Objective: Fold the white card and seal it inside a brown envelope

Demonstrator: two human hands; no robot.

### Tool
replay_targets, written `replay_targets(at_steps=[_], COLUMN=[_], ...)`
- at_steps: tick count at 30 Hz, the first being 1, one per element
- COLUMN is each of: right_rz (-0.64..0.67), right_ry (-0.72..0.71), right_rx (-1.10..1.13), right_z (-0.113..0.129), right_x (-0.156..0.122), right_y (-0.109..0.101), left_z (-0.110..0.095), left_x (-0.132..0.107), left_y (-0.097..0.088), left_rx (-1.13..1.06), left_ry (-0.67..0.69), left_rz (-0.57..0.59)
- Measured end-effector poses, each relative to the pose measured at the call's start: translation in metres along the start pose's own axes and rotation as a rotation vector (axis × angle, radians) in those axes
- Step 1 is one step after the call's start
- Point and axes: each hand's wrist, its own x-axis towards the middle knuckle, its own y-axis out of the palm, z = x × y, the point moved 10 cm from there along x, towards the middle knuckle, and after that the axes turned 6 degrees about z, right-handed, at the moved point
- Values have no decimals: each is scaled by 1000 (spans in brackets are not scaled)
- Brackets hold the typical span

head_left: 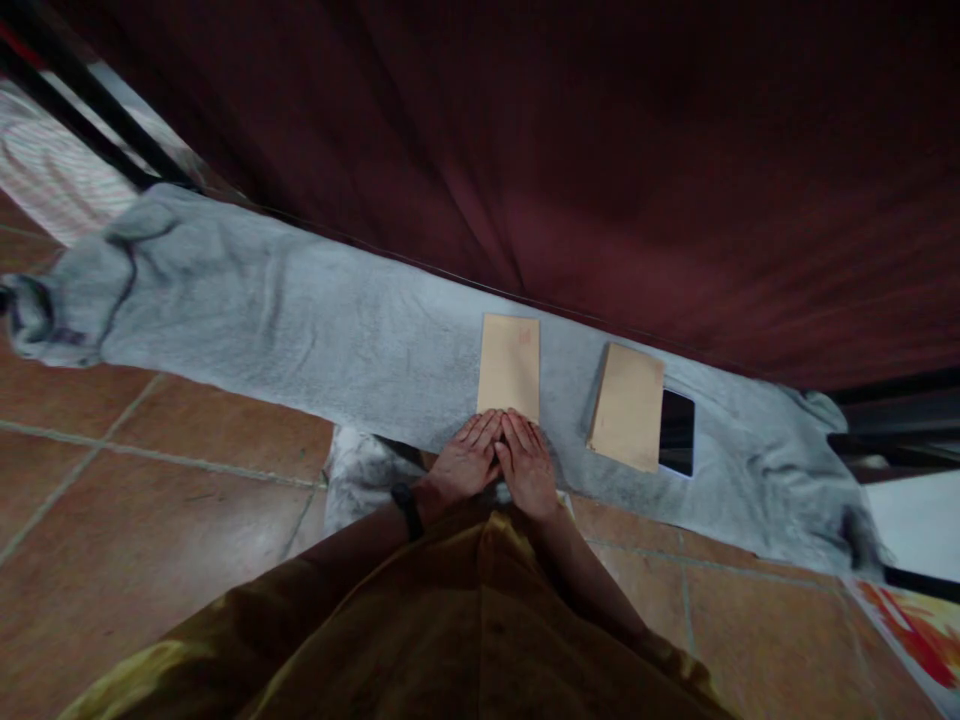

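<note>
A tan paper envelope (pixel 510 365) with small reddish print near its top right corner lies on a grey cloth (pixel 360 330). Both hands rest side by side over its near end, fingertips pointing away from me. My left hand (pixel 465 458) is flat with fingers stretched out, and a dark band circles that wrist. Close beside it, my right hand (pixel 529 465) also lies flat, its fingers extended. The envelope's near edge is hidden under them. To the right sits a stack of similar tan envelopes (pixel 627 407), with a dark-screened phone (pixel 677 432) partly beneath or against it.
A dark red curtain (pixel 525 180) hangs along the far side of the narrow cloth-covered surface. Brown floor tiles (pixel 187 520) show below it. Black bars (pixel 90 110) stand at the upper left, and a colourful printed item (pixel 911 630) lies at the lower right.
</note>
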Motion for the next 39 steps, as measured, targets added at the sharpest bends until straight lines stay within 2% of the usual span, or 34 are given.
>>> replay_targets(at_steps=[11,20,25,31,34,39], right_rz=[-30,-58,-102,-1,-2,-22], right_ry=[44,64,69,-68,-73,-67], right_rx=[-172,-208,-190,-126,-139,-176], right_z=[-18,-42,-27,19,22,10], right_x=[-10,-23,-16,5,6,-1], right_y=[-5,-17,-21,4,9,7], left_z=[-2,4,5,13,21,28], left_x=[-4,-11,-12,-15,-18,-22], left_y=[-4,-3,0,-4,-9,-12], left_rx=[55,56,61,25,13,19], left_ry=[6,-18,-23,-63,-87,-97], left_rz=[40,-3,17,39,22,1])
